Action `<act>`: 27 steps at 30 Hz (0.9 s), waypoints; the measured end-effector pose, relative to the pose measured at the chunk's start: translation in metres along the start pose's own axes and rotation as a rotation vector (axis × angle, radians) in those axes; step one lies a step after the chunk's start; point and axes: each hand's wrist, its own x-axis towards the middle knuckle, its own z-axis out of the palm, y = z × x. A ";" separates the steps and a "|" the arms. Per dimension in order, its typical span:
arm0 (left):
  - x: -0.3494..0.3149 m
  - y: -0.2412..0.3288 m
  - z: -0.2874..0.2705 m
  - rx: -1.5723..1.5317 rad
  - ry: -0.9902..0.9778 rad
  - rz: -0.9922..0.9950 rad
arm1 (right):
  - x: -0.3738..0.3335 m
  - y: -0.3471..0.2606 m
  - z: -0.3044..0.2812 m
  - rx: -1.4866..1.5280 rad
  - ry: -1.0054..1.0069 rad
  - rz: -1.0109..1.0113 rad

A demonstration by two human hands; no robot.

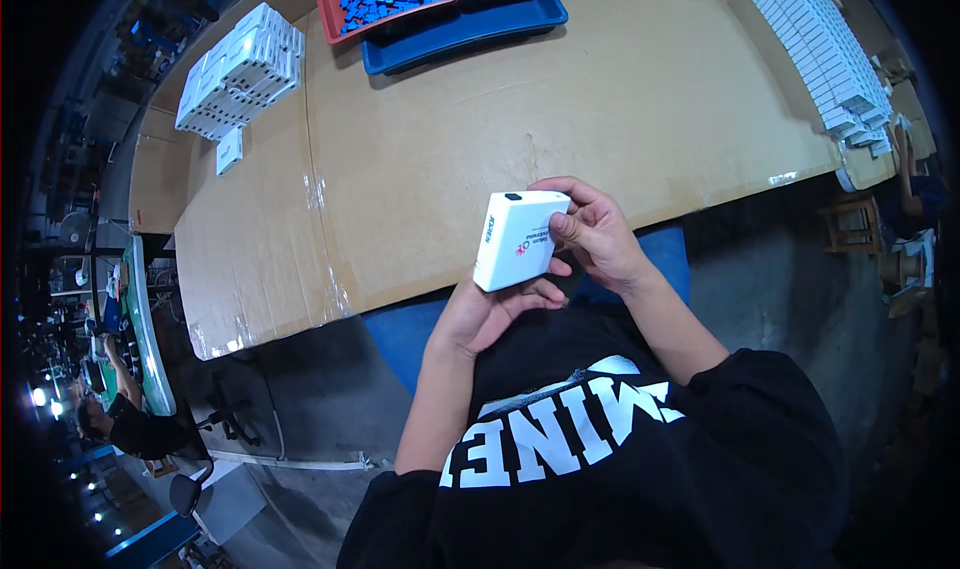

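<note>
A flat white plastic case [512,249] with small printing on its faces is held up in front of my chest, just off the table's near edge. It is tilted, and a small dark piece [513,197] sits at its upper left corner. My right hand [605,239] pinches the case by its right edge, thumb on the front face and fingers behind. From below, my left hand [490,314] supports the lower end, its fingers curled under the case and partly hidden by it.
A cardboard-covered table [430,169] spreads ahead. Stacked white cases [240,74] stand far left, with one single case [229,152] beside them. At the back are a red tray [335,14] of blue parts and a blue tray [470,44]. More white stacks [820,49] line the right edge.
</note>
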 end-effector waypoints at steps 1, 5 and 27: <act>0.002 -0.002 0.005 -0.158 -0.137 0.104 | 0.000 -0.001 0.002 0.049 -0.035 0.043; 0.012 0.001 0.020 -0.020 0.331 0.425 | 0.005 0.001 0.008 -0.055 0.218 -0.026; -0.049 0.023 0.071 0.844 -0.177 -0.077 | 0.025 -0.055 -0.011 -0.876 -0.115 -0.492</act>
